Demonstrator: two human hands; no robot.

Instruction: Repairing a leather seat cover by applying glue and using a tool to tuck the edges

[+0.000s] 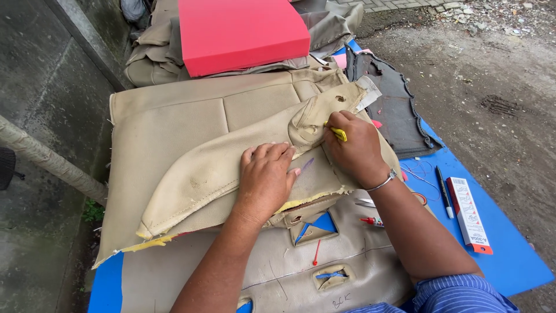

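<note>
A beige leather-like seat cover piece (197,174) lies folded over a larger beige cover (168,122) on a blue table (509,255). My left hand (266,177) presses flat on the folded piece, fingers spread. My right hand (354,148) grips a small yellow tool (338,134) whose tip rests against the raised, holed corner of the cover (324,110). A short purple mark (307,164) shows on the leather between the hands. A metal bangle circles my right wrist.
A red foam block (240,32) sits on more beige covers at the back. A dark grey cover (394,107) lies at right. A pen (445,191), a long white-and-red box (469,214), scissors (365,203) and a red marker (373,221) lie at right. Concrete ground surrounds the table.
</note>
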